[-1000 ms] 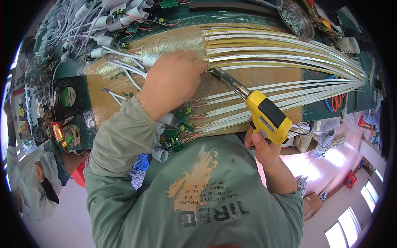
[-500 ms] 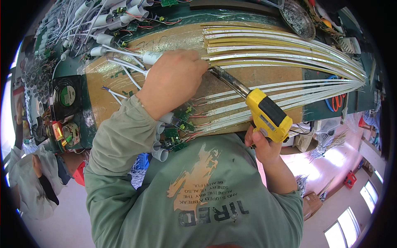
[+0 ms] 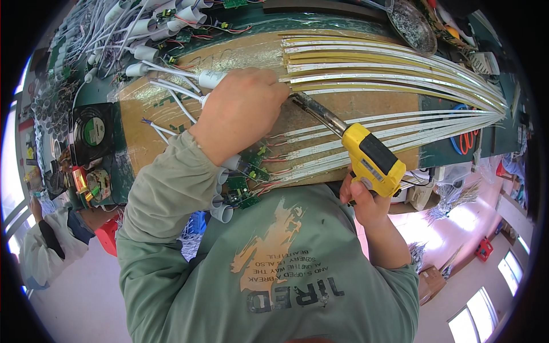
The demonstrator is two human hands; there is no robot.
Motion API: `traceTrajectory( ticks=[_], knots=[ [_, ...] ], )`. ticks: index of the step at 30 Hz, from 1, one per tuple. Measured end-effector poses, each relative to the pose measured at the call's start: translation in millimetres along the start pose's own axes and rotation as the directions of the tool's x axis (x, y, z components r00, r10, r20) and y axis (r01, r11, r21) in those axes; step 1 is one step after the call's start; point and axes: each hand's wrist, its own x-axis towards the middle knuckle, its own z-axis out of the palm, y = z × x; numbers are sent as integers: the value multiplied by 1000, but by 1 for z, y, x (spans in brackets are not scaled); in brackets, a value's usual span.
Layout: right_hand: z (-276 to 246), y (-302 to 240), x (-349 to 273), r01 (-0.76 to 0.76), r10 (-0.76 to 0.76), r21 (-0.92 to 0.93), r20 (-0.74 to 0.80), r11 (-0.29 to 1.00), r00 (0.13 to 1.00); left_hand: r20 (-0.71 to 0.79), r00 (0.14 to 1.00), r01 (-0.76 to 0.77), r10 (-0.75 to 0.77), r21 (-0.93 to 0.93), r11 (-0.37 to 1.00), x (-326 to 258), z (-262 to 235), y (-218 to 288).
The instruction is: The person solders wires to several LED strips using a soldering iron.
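My left hand (image 3: pixel 240 111) is closed in a pinch at the left ends of the upper LED strips (image 3: pixel 354 67); what its fingertips hold is hidden. In my right hand (image 3: pixel 364 200) is a yellow and black soldering gun (image 3: pixel 374 157), its metal tip pointing up and left, close to my left fingertips. A white plastic sleeve (image 3: pixel 210 79) with a cable shows just behind my left hand. Lower down, more LED strips (image 3: pixel 366 128) run to thin red wires and green circuit boards (image 3: pixel 243 193) beside white sleeves.
White cables and sleeves (image 3: pixel 143 52) are heaped at the far left. A black fan (image 3: pixel 91 132) stands on the left of the bench. Red-handled scissors (image 3: pixel 468 142) lie at the right, and a round metal pan (image 3: pixel 413 27) is at the back. Another person (image 3: pixel 51 243) is at the lower left.
The soldering gun has shifted very slightly right. My left hand stays nearly still. The other person at the lower left has changed the position of an arm.
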Motion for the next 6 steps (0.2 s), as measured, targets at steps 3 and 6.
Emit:
traceTrajectory(
  ticks=[3,6],
  knots=[
    [0,0,1,16,-16,5,13,1000,1000,-7,1000,10,-11,-42,999,-1,1,-1],
    [0,0,1,-4,4,15,7,1000,1000,4,1000,15,-15,-39,999,-1,1,-1]
  ],
)
